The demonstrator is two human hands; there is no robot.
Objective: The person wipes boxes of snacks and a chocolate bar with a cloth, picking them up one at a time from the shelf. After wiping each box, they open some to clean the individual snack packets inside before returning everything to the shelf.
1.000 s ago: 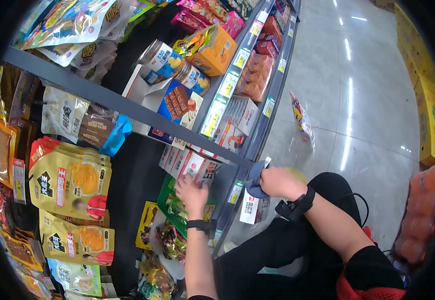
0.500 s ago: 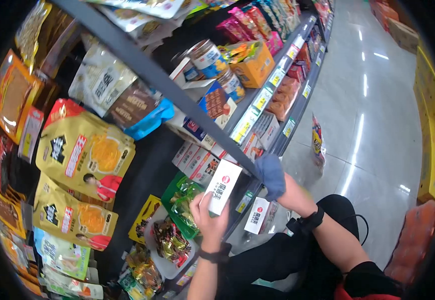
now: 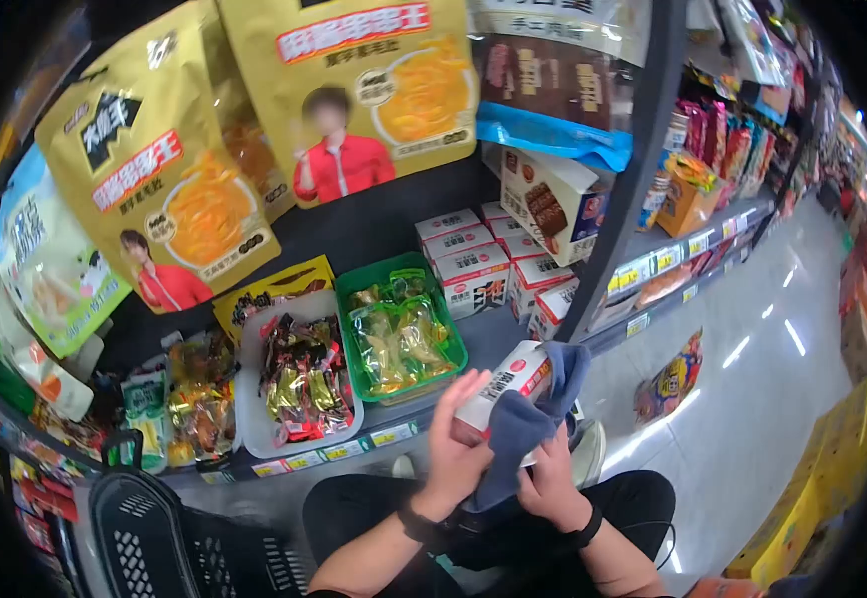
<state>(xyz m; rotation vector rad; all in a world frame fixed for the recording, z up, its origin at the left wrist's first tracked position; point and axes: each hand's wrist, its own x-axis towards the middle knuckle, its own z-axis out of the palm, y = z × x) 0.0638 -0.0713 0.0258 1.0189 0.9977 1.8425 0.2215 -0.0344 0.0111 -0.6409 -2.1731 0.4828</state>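
Note:
In front of the shelf edge, my left hand (image 3: 456,448) holds a small white box (image 3: 505,383) with dark lettering and a red logo, fingers along its near left side. My right hand (image 3: 555,480) grips a blue-grey cloth (image 3: 511,439). The cloth lies against the box's right end and hangs down between my hands, hiding part of the box. Similar white boxes (image 3: 470,271) are stacked on the shelf behind. Nearest to my left hand on the shelf is a green tray (image 3: 461,351) of wrapped snacks.
A white tub (image 3: 244,384) of wrapped snacks sits left of the green tray. Large gold snack bags (image 3: 169,189) hang above. A dark shelf post (image 3: 621,204) rises beyond my hands. A black basket (image 3: 144,508) stands at lower left, and a colourful bag (image 3: 671,381) on the floor.
The view has turned and tilted. The white box has come off the shelf side towards my knees, and the cloth, earlier apart from it, is now against it.

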